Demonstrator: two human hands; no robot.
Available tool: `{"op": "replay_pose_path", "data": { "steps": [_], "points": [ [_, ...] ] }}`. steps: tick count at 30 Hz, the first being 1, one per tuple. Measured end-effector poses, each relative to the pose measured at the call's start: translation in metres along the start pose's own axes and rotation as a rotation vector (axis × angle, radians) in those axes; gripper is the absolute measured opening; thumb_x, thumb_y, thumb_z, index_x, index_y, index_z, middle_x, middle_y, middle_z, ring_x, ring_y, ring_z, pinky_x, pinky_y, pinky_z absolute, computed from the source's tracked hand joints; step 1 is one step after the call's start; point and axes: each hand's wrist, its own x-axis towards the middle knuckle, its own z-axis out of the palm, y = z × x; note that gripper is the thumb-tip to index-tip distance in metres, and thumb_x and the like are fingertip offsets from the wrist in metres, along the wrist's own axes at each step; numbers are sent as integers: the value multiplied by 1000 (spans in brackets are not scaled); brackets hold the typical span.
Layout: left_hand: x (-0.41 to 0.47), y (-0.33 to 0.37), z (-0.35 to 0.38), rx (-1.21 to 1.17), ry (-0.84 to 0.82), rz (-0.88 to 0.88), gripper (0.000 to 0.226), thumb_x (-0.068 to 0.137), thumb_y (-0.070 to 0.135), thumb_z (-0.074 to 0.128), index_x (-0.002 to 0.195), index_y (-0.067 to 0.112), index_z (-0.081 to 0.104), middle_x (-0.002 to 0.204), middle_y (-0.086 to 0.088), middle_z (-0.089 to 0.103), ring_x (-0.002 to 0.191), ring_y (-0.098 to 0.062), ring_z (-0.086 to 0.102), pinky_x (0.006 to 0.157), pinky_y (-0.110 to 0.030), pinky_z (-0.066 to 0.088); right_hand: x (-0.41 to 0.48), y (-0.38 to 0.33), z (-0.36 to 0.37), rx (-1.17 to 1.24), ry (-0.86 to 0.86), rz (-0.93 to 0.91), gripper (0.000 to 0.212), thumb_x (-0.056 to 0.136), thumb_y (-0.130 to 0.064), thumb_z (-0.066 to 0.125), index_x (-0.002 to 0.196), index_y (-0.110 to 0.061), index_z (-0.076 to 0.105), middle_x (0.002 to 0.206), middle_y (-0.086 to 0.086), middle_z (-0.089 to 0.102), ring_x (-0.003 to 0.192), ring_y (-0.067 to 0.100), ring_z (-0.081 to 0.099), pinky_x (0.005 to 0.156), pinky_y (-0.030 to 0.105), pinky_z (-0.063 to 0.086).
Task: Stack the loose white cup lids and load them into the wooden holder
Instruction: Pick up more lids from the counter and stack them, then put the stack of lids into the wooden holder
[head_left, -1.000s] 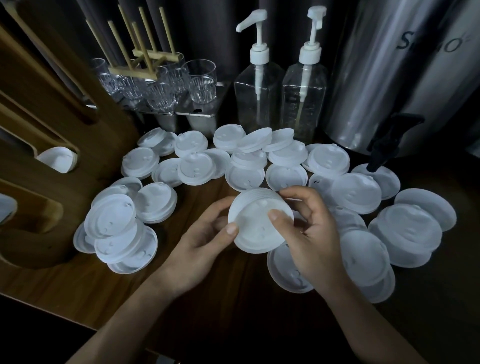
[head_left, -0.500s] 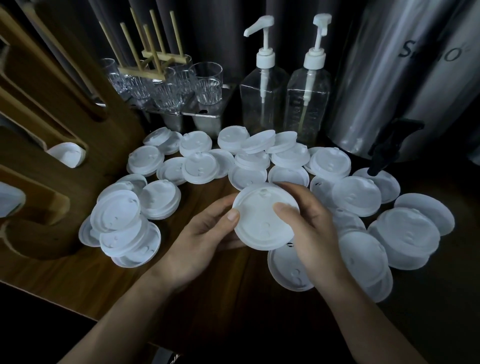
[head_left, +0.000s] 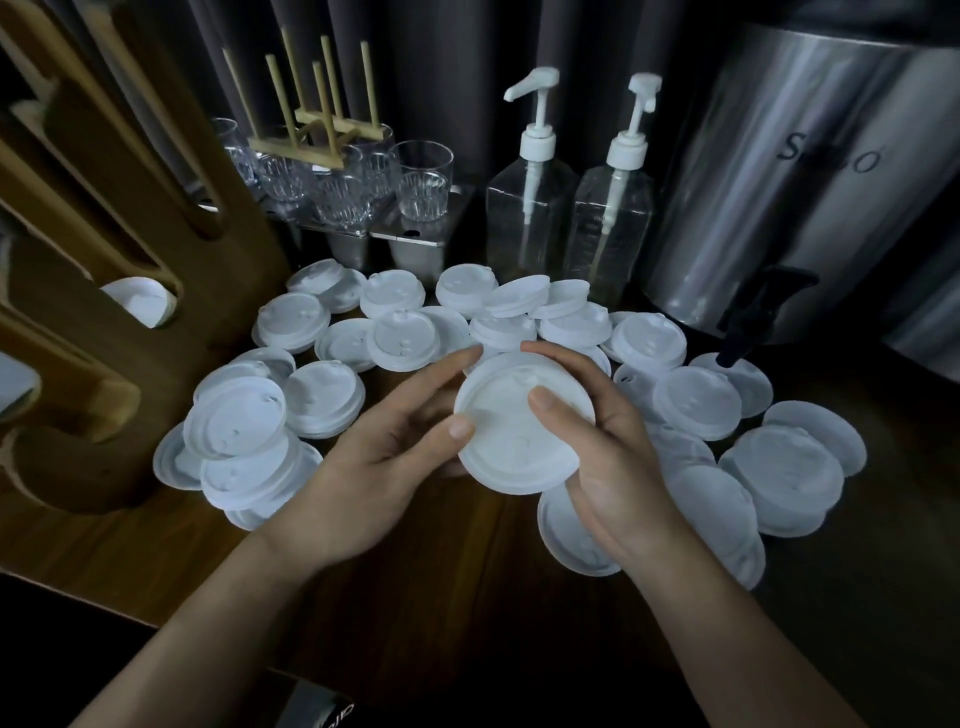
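Both my hands hold a small stack of white lids (head_left: 511, 434) above the middle of the counter. My left hand (head_left: 379, 462) grips its left edge, thumb on the rim and fingers behind. My right hand (head_left: 605, 457) grips the right side with the thumb pressed on the top lid. Several loose white lids (head_left: 311, 327) lie scattered over the wooden counter (head_left: 415, 587) around and behind the stack. The wooden holder (head_left: 104, 291) stands at the left, with white lids (head_left: 137, 301) showing through one of its slots.
Behind the lids stand two clear pump bottles (head_left: 530, 208), a metal tray with glasses (head_left: 421, 182) and a wooden peg rack (head_left: 317, 135). A large steel dispenser (head_left: 800, 171) with a black tap (head_left: 748, 317) fills the back right.
The stack in my hands has shifted slightly up and away from me and tilted flatter; my left fingers have come up along its far left edge. The loose lids lie unchanged.
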Motion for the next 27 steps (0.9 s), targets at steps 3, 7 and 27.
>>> {"op": "replay_pose_path", "data": {
  "steps": [3,7,27],
  "points": [
    [6,6,-10,54,35,24,48,98,23,53,146,23,54,125,17,74,113,-2,69,87,-18,56,3,-3,12,8,54,8,28,89,-22,70,116,-27,74,122,2,75,120,25,69,108,59,51],
    [13,18,-35,94,68,-5,40,102,27,54,141,27,63,112,5,77,83,-9,69,74,-24,57,12,-12,30,-58,47,4,31,89,-21,68,120,-28,72,124,1,74,121,25,68,107,54,53],
    [14,69,-160,151,-7,-24,48,84,41,67,131,34,68,96,-8,79,86,-24,74,78,-27,62,57,-34,140,-55,107,69,35,88,-25,77,118,-7,75,119,15,75,115,32,71,98,47,55]
  ]
}}
